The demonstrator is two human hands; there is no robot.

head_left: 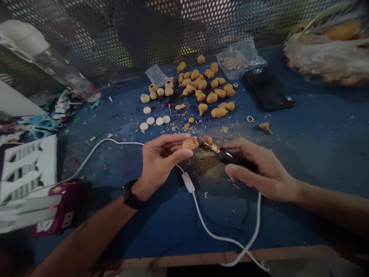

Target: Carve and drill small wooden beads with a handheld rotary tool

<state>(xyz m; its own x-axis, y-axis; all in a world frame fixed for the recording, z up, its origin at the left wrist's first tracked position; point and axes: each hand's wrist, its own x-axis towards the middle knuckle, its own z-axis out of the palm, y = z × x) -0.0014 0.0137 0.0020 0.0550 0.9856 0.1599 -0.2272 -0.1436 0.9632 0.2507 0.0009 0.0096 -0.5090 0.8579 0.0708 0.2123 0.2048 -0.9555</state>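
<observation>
Near the middle of the table, my left hand (161,156) has its fingers closed around a small tan gourd (189,144). My right hand (262,165) grips a corded rotary tool (235,158) with a black body and a brass-coloured nose. The tool's tip points left at the gourd; whether it touches cannot be made out. Just behind the nose lies another small tan piece of gourd (207,140). A white cable (198,207) with an inline switch (188,182) runs below both hands.
Several small gourds (211,97) lie behind the hands, with cut ones (145,98) and white discs (159,121) to their left. A phone (269,89) and bagged gourds (331,57) are at right. Leftward are a bottle (69,73), scissors (40,125) and a purple power box (62,209).
</observation>
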